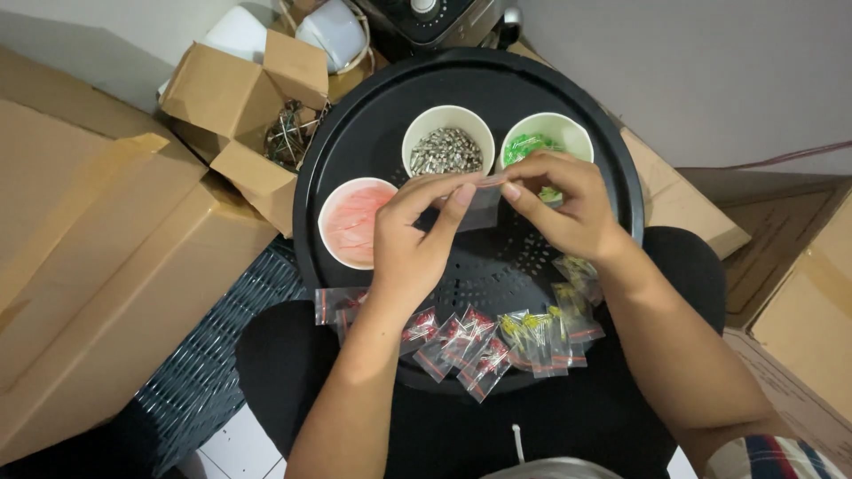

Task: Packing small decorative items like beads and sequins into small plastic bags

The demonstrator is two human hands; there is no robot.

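Both hands meet above a round black tray (355, 133) resting on my lap. My left hand (413, 235) and my right hand (564, 208) pinch the top edge of a small clear plastic bag (484, 200) between thumbs and fingers. Behind the hands stand three white paper cups: one with pink pieces (353, 222), one with small silver metal parts (446, 149), one with green parts (541, 142). Several small clear bags with red and yellow-green contents (479, 341) lie along the tray's near edge.
Large cardboard boxes (98, 257) lie at the left. An open small box with wire parts (288, 133) sits beside the tray. More cardboard (799, 293) is at the right, a dark appliance (426, 22) at the back, and a woven dark mat (213, 355) lies below left.
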